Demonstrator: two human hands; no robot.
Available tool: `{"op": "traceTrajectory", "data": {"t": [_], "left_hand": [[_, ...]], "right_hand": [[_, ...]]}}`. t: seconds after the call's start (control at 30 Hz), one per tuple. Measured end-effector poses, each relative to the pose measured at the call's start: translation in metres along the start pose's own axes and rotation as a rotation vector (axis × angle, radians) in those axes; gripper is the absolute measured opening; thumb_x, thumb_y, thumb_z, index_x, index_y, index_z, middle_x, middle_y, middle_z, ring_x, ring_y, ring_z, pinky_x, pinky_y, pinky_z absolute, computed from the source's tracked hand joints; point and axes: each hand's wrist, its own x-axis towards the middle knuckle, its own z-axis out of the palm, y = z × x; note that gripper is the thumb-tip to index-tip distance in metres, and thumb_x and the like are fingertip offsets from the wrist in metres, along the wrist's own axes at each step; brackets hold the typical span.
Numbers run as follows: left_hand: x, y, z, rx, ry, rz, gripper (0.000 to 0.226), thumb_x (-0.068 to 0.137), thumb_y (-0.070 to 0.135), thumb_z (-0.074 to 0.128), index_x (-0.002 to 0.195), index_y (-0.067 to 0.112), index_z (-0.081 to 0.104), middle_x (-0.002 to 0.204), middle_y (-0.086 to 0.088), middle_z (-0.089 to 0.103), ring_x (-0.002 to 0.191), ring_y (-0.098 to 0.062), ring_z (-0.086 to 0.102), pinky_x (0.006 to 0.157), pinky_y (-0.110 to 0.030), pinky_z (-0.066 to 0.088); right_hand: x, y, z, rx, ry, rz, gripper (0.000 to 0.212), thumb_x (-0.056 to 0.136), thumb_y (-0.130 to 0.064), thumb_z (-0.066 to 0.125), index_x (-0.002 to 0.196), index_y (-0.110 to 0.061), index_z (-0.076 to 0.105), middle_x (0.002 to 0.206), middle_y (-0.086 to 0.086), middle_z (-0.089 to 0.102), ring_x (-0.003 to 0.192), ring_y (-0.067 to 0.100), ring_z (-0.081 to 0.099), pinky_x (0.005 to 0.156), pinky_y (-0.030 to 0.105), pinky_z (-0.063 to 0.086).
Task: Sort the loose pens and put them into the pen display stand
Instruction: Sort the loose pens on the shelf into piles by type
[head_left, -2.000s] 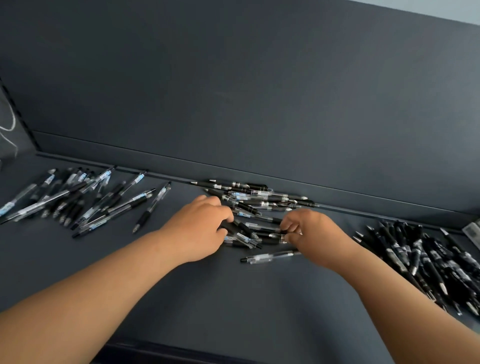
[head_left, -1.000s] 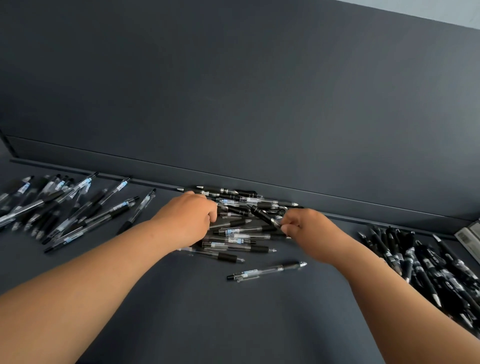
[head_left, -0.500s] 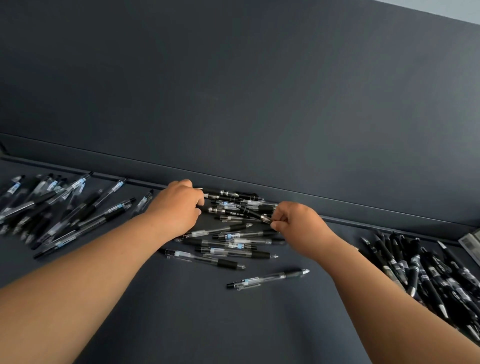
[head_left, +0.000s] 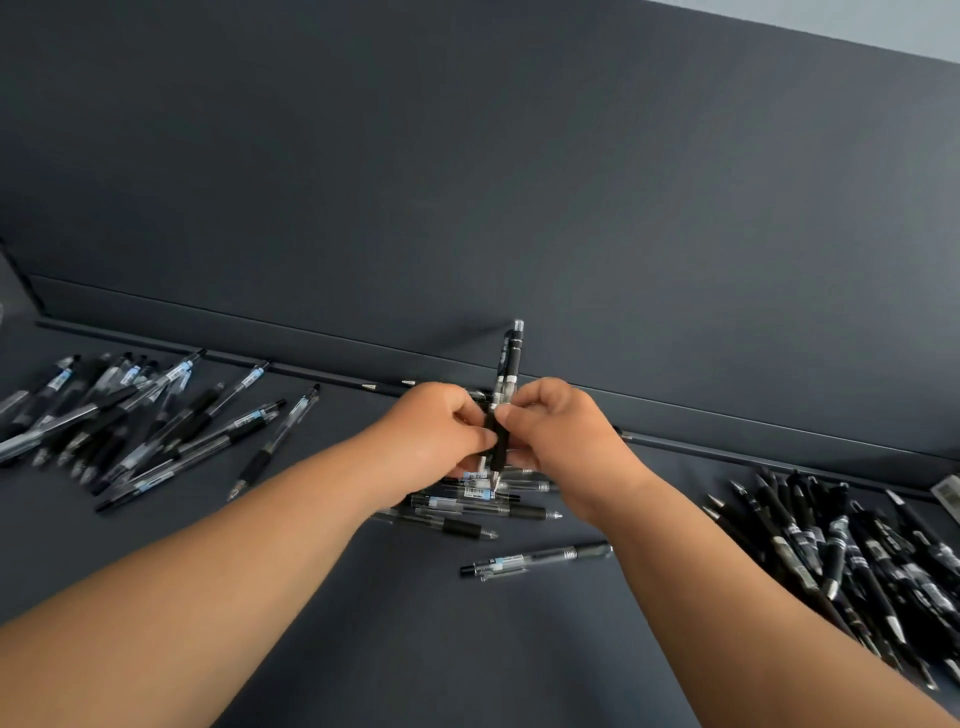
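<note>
Head camera shows the left hand and the right hand both pinching the upright black pens with curled fingers, tips down, just above the middle pile of clear pens on the dark surface. One single pen lies nearer to the person. A spread group of pens lies well to the left, and a dense heap of black pens to the right.
</note>
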Motion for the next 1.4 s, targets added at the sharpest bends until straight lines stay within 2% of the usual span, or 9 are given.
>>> {"op": "traceTrajectory", "data": {"t": [0.1, 0.23, 0.43, 0.63, 0.77, 0.87, 1.07, 1.2, 1.4], "left_hand": [[-0.005, 0.004, 0.008, 0.110, 0.008, 0.073, 0.008, 0.085, 0.014, 0.067, 0.079, 0.015, 0.062, 0.071, -0.007, 0.067, 0.066, -0.020, 0.064, 0.069, -0.038, 0.055], [-0.013, 0.008, 0.006, 0.380, 0.000, 0.188, 0.007, 0.087, 0.027, 0.064, 0.093, 0.023, 0.066, 0.082, 0.008, 0.063, 0.070, -0.009, 0.056, 0.060, -0.024, 0.042], [-0.013, -0.016, -0.018, 0.824, 0.113, 0.243, 0.038, 0.091, 0.041, 0.055, 0.126, 0.024, 0.054, 0.123, 0.004, 0.053, 0.113, -0.017, 0.049, 0.089, -0.031, 0.042], [-0.006, -0.031, -0.032, 0.934, 0.129, 0.184, 0.049, 0.094, 0.038, 0.052, 0.138, 0.020, 0.043, 0.139, -0.001, 0.043, 0.129, -0.023, 0.037, 0.102, -0.036, 0.037], [0.000, -0.030, -0.035, 0.941, 0.144, 0.191, 0.047, 0.095, 0.036, 0.050, 0.137, 0.017, 0.042, 0.141, -0.002, 0.042, 0.131, -0.024, 0.035, 0.105, -0.037, 0.035], [0.004, -0.030, -0.037, 0.951, 0.144, 0.198, 0.044, 0.096, 0.034, 0.048, 0.135, 0.014, 0.043, 0.142, -0.002, 0.041, 0.131, -0.024, 0.035, 0.106, -0.037, 0.033], [0.007, -0.027, -0.041, 0.945, 0.133, 0.214, 0.043, 0.097, 0.033, 0.045, 0.137, 0.018, 0.043, 0.142, -0.002, 0.042, 0.132, -0.024, 0.035, 0.105, -0.036, 0.033], [-0.011, -0.021, -0.041, 0.818, -0.010, 0.214, 0.046, 0.088, 0.049, 0.055, 0.128, 0.027, 0.050, 0.132, 0.005, 0.043, 0.127, -0.016, 0.035, 0.091, -0.031, 0.035], [-0.030, -0.028, -0.041, 0.981, -0.228, 0.083, 0.091, 0.068, 0.052, 0.074, 0.143, 0.027, 0.028, 0.130, 0.009, 0.036, 0.130, -0.013, 0.028, 0.094, -0.031, 0.039]], "right_hand": [[-0.001, 0.002, -0.003, -0.013, 0.046, 0.008, 0.007, 0.090, -0.011, 0.061, 0.094, -0.012, 0.056, 0.084, 0.011, 0.067, 0.076, 0.023, 0.067, 0.077, 0.041, 0.059], [-0.013, 0.004, -0.024, -0.143, 0.107, 0.000, 0.011, 0.085, -0.012, 0.066, 0.095, -0.012, 0.062, 0.081, 0.008, 0.069, 0.073, 0.022, 0.064, 0.077, 0.041, 0.056], [-0.040, 0.017, -0.096, -0.875, 0.358, -0.018, 0.006, 0.081, -0.017, 0.059, 0.084, -0.013, 0.063, 0.074, 0.006, 0.068, 0.073, 0.029, 0.062, 0.065, 0.034, 0.050], [-0.066, 0.042, -0.119, -1.409, 0.423, 0.187, 0.021, 0.086, -0.003, 0.045, 0.106, -0.009, 0.048, 0.105, 0.013, 0.065, 0.100, 0.032, 0.062, 0.067, 0.029, 0.038], [-0.073, 0.052, -0.108, -1.471, 0.428, 0.180, 0.031, 0.093, -0.029, 0.053, 0.119, -0.013, 0.046, 0.123, 0.007, 0.053, 0.117, 0.030, 0.047, 0.084, 0.035, 0.045], [-0.075, 0.058, -0.093, -1.549, 0.412, 0.111, 0.036, 0.096, -0.046, 0.040, 0.121, -0.021, 0.049, 0.128, 0.001, 0.046, 0.121, 0.027, 0.040, 0.093, 0.038, 0.040], [-0.074, 0.055, -0.066, -1.477, 0.363, -0.033, 0.031, 0.096, -0.036, 0.043, 0.122, -0.024, 0.054, 0.138, -0.002, 0.041, 0.126, 0.026, 0.036, 0.097, 0.039, 0.034], [-0.072, 0.045, -0.040, -1.244, 0.138, -0.283, 0.038, 0.089, -0.025, 0.058, 0.127, -0.026, 0.057, 0.134, -0.005, 0.049, 0.121, 0.025, 0.043, 0.098, 0.038, 0.039], [-0.055, 0.035, -0.023, -1.174, -0.158, -0.128, 0.077, 0.087, -0.029, 0.059, 0.151, -0.028, 0.017, 0.157, -0.012, 0.013, 0.144, 0.015, 0.011, 0.117, 0.037, 0.014]]}}
